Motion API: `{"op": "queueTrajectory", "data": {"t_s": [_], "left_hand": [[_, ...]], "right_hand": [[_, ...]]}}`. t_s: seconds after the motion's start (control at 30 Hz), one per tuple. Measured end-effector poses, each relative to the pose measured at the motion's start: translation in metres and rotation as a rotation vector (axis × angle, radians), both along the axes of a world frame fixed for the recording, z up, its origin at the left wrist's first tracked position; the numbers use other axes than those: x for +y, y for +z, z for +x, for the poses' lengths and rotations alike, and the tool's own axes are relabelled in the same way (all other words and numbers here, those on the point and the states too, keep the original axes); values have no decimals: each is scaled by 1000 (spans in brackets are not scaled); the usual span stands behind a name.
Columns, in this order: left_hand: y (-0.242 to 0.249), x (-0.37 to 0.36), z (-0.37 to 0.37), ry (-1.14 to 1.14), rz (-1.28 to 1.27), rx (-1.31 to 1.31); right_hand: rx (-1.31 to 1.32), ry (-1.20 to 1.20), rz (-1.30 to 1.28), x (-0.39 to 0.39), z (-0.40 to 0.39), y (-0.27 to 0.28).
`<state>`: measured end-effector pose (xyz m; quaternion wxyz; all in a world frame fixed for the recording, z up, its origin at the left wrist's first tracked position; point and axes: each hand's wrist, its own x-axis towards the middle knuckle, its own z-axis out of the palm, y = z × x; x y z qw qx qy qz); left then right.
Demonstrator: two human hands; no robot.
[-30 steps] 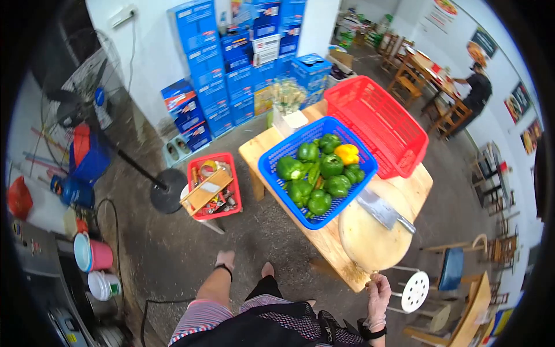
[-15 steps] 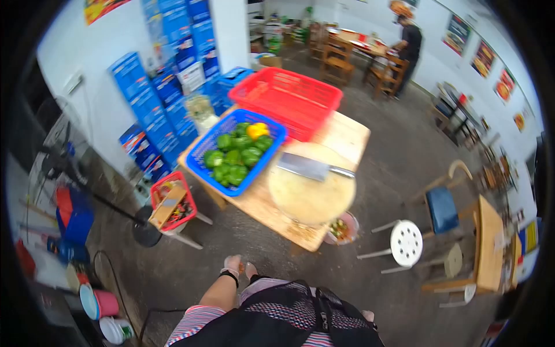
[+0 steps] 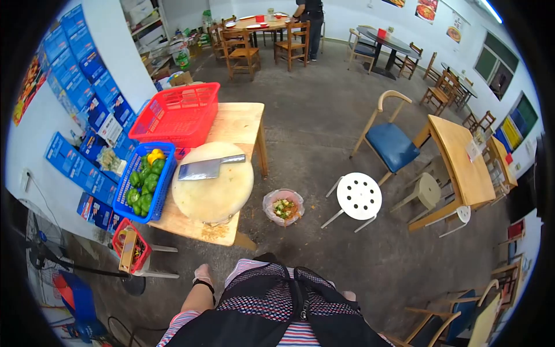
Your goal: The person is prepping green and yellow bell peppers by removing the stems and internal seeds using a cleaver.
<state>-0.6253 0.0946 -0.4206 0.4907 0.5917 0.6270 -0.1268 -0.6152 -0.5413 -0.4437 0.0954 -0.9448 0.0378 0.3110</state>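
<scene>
My left hand is out of the frame. A small patch of skin (image 3: 348, 295) shows at the right edge of my black mesh garment (image 3: 254, 306); it may be part of my right hand, but no fingers can be made out. In front of me a cleaver (image 3: 199, 169) lies flat on a round chopping board (image 3: 217, 199), its handle pointing right. The board rests on a wooden table (image 3: 240, 118). Left of it is a blue basket (image 3: 165, 196) of green peppers (image 3: 150, 183) and a yellow pepper (image 3: 155, 156). Behind these sits a red basket (image 3: 179, 118).
A lined bin (image 3: 267, 202) with scraps stands right of the table. Further right are a white stool (image 3: 359, 196), a blue-seated chair (image 3: 393, 146) and another wooden table (image 3: 457, 156). A fan (image 3: 43, 237) and a small red basket (image 3: 141, 260) are at left. A person (image 3: 313, 23) stands far back.
My view has swung to the right, so the table and baskets now sit further left in the picture. The lined bin shows fully. The cleaver still lies on the board.
</scene>
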Motion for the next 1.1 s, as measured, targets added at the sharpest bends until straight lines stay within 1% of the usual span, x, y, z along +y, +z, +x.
{"op": "queueTrajectory", "data": {"t_s": [0.07, 0.1, 0.13, 0.17, 0.2, 0.23, 0.27, 0.3, 0.33, 0.37, 0.4, 0.43, 0.47, 0.5, 0.53, 0.63, 0.73, 0.77, 0.83, 0.87, 0.93, 1.07, 1.1], "left_hand": [[-7, -3, 17, 57, 159, -177], [13, -22, 28, 147, 144, -147], [43, -41, 42, 237, 130, -117], [9, -27, 39, 145, 145, -83], [-37, -17, 39, -450, 215, 168], [-66, -12, 43, -1017, 407, 371], [-31, -33, 43, -623, 437, 348], [6, -55, 55, -1022, 380, 296], [-3, -65, 63, -851, 248, 383], [-4, -69, 71, -1141, 223, 390], [-10, -101, 74, -545, 255, 365], [-38, -94, 75, -856, 198, 337], [-63, -86, 77, -1148, 168, 263], [-58, -94, 89, -1169, 114, 211], [-60, -100, 102, -1189, 57, 162], [-81, -106, 114, -1194, 101, 119], [-86, -118, 142, -1208, 120, 72], [-87, -121, 152, -1210, 122, 60], [-89, -129, 167, -1212, 128, 46], [-90, -132, 172, -1206, 130, 42], [-88, -139, 177, -1193, 140, 48], [-79, -142, 186, -1177, 157, 68], [-77, -141, 189, -1179, 162, 74]], "right_hand": [[-212, 148, 25, 1, 21, -11], [-148, 228, 28, 0, 38, 2], [-155, 223, 26, 0, 53, 12], [-83, 116, 119, 3, 69, 23], [-11, 5, 212, 5, 86, 29], [-19, -10, 211, 8, 102, 33], [29, -453, 404, 10, 115, 35], [72, -894, 592, 10, 129, 36], [63, -906, 584, -3, 137, 26], [-96, -543, 652, -25, 139, 3], [-246, -174, 700, -37, 144, -8], [-253, -187, 695, -25, 159, 20], [-120, -664, 712, -16, 176, 48], [21, -1135, 710, -8, 202, 72], [8, -1147, 710, -8, 223, 79], [-30, -1214, 734, -8, 244, 101], [-8, -1112, 709, -6, 279, 99], [-11, -1122, 711, -3, 291, 101], [15, -1015, 630, 3, 309, 109], [21, -1015, 620, 5, 318, 114], [-20, -847, 510, 11, 342, 117], [37, -769, 526, 12, 398, 110], [70, -701, 501, 14, 412, 108]]}}
